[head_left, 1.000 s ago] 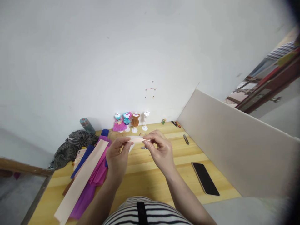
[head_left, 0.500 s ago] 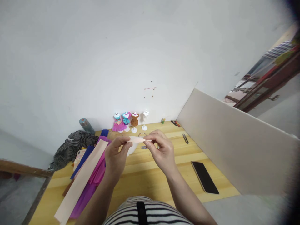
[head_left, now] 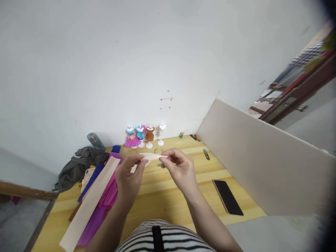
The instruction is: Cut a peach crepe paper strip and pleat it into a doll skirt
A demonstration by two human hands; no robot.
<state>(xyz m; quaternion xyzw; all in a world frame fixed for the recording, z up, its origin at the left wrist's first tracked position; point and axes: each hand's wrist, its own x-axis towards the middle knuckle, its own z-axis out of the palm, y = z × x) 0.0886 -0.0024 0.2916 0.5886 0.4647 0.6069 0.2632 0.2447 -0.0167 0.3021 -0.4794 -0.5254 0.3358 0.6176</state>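
A small pale pink strip (head_left: 153, 156), paper or cloth, is stretched between my two hands above the wooden table. My left hand (head_left: 130, 176) pinches its left end between thumb and fingers, and part of the piece hangs down beside that thumb. At the other end, the thumb and forefinger of my right hand (head_left: 181, 169) pinch it. A thin ring-shaped item (head_left: 158, 151) and the tips of a small metal tool (head_left: 159, 165) show behind the strip, partly hidden by my right hand.
Miniature dress forms stand by the wall, one in a brown dress (head_left: 149, 134), one bare white (head_left: 161, 134). Left lie a long pale pink strip (head_left: 90, 203), purple material (head_left: 91, 227), a striped cloth (head_left: 76, 168) and a bottle (head_left: 95, 140). Right are thread snips (head_left: 206, 154), a phone (head_left: 228, 197) and a white partition (head_left: 257, 157).
The strip now lies flatter between my fingers, and less of it hangs below. My hands have barely moved; the view has shifted slightly.
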